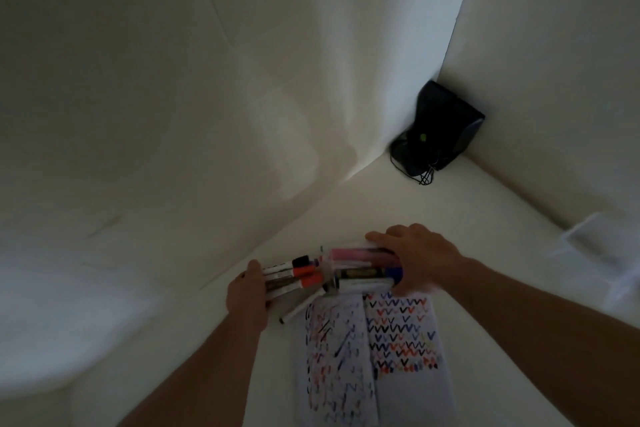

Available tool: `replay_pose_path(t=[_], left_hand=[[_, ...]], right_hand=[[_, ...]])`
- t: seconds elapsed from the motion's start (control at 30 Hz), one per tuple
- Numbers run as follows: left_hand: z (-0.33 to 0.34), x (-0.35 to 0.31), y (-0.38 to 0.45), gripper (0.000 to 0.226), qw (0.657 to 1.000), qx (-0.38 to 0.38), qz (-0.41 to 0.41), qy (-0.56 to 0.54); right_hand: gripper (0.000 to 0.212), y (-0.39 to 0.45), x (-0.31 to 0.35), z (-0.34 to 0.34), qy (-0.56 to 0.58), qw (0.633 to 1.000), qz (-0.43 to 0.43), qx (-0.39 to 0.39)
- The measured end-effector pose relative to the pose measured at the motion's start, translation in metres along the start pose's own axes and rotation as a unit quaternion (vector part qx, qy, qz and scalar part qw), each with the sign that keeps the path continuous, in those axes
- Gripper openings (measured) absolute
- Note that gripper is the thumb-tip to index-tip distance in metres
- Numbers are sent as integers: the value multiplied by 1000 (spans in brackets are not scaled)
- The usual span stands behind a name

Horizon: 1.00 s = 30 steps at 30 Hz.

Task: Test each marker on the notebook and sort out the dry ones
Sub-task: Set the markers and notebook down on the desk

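Both hands are down on the white counter (pixel 485 236), just above the open notebook (pixel 374 350), whose two pages are already thick with rows of coloured check marks. The left hand (pixel 247 295) has its grip wrapped round a small bundle of markers (pixel 294 276), orange and black caps pointing up and to the right, barrels running back into the palm. The right hand (pixel 420 258) lies over a second group of markers (pixel 363 272), fingers curled round their right ends; whether a clear case sits round them I can't tell through the blur. Those lie roughly crosswise, long axes left to right, parallel to the notebook's top edge. One loose marker (pixel 301 308) slants from the bundle down toward the notebook's left page, its dark tip lowest. These look like light, stiff plastic tubes, smooth and apt to roll or slide out of a bunch, so I'd take each singly round the middle of the barrel, cap end clear for pulling off.
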<state>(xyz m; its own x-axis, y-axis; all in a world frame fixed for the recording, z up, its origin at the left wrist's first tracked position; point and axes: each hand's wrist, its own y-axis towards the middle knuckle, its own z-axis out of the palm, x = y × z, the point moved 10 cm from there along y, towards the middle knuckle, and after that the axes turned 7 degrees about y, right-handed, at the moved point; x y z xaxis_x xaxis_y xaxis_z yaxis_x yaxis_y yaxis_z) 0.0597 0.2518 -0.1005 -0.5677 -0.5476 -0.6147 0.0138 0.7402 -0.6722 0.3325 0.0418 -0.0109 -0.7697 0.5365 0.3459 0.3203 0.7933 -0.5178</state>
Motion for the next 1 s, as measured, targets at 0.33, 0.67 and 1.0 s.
replay_pose_path(t=[0.33, 0.67, 1.0], left_hand=[[-30, -6, 6, 30, 998, -26, 56, 0], [6, -57, -91, 26, 959, -28, 275, 52], [101, -46, -97, 64, 930, 134, 281, 195]], right_hand=[[117, -11, -24, -38, -132, 991, -11, -35], [112, -14, 18, -63, -229, 969, -68, -71], [112, -25, 17, -66, -250, 964, -43, -83]])
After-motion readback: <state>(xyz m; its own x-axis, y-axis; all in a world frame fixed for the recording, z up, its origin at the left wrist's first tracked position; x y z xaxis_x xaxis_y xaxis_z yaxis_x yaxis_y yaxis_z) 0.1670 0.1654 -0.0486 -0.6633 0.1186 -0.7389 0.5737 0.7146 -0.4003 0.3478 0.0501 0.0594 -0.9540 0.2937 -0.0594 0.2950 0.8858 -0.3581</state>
